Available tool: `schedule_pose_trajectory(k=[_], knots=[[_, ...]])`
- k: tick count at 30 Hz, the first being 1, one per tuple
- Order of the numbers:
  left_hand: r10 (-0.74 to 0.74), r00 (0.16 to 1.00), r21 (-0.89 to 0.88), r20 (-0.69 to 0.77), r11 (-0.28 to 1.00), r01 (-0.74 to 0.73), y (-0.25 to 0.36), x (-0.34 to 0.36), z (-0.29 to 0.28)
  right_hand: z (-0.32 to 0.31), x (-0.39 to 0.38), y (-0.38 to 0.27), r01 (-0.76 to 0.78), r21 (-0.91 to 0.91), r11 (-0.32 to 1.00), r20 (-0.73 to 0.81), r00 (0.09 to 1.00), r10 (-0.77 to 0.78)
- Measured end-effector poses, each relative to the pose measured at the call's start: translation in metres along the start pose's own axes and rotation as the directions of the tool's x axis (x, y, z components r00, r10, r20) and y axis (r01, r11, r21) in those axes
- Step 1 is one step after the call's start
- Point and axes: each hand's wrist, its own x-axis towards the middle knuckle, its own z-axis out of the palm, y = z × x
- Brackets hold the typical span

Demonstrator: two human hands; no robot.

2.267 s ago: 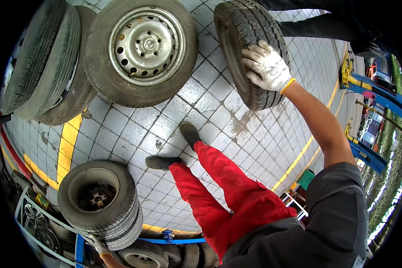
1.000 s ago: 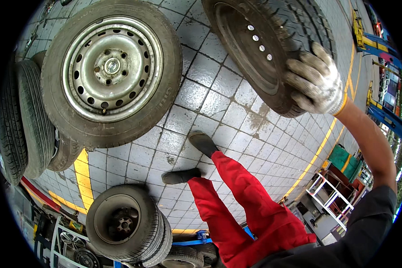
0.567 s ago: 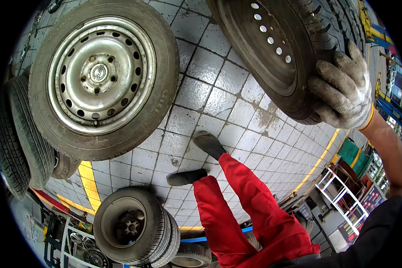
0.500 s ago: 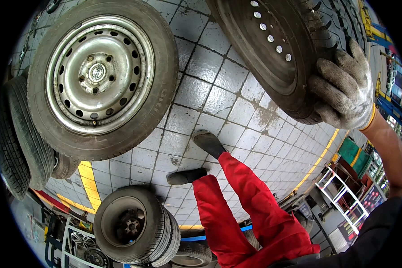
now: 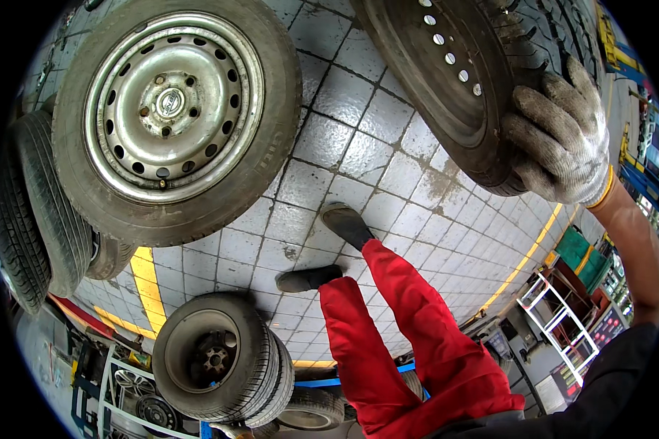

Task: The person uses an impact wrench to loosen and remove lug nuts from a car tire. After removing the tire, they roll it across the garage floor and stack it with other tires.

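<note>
My right hand [image 5: 560, 135], in a grey-white knit glove with a yellow cuff, grips the tread edge of a dark wheel with its tyre [image 5: 454, 110] at the upper right. Its fingers lie pressed together over the rubber blocks. This wheel stands tilted, its dark rim face with a row of bright round holes toward the left. My left hand is not in view. At the upper left is another wheel [image 5: 172, 58], with a silver steel rim, five studs or nuts and a round centre badge. It stands apart from the dark wheel.
Several tyres [image 5: 47, 212] lean at the far left. Stacked wheels [image 5: 205, 358] are near the lower left, beside a white rack [image 5: 106, 395]. My shoes [image 5: 348, 223] are on the grey tiled floor [image 5: 293, 190]. A white metal frame [image 5: 564, 322] and blue-yellow equipment [image 5: 622, 58] are at right.
The view has shifted slightly, so the silver wheel sits higher and farther right in the picture. My right hand stays on the dark wheel.
</note>
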Motion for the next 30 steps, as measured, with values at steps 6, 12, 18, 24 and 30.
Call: schedule_pose_trajectory(k=[6,12,18,24,30], knots=[[-0.008,1.000,0.012,0.005,1.000,0.008,0.000,0.002,0.003,0.008,-0.004,0.002,0.000,0.031,1.000,-0.050,0.999,0.002],[-0.010,1.000,0.001,0.015,1.000,0.010,0.002,-0.002,0.005,0.004,-0.004,0.006,-0.023,0.041,0.999,-0.055,0.998,0.025],[-0.041,0.999,-0.044,-0.007,0.998,0.041,-0.032,-0.003,-0.030,0.007,0.022,-0.005,0.019,0.055,0.998,-0.091,0.996,-0.014],[-0.058,0.998,-0.172,-0.027,0.984,0.052,-0.063,0.012,-0.092,-0.003,0.030,-0.022,-0.002,0.000,1.000,0.007,1.000,0.002],[-0.196,0.962,-0.326,-0.192,0.937,0.125,-0.105,0.011,-0.119,0.010,0.087,-0.062,0.090,-0.092,0.992,0.009,0.996,-0.089]])
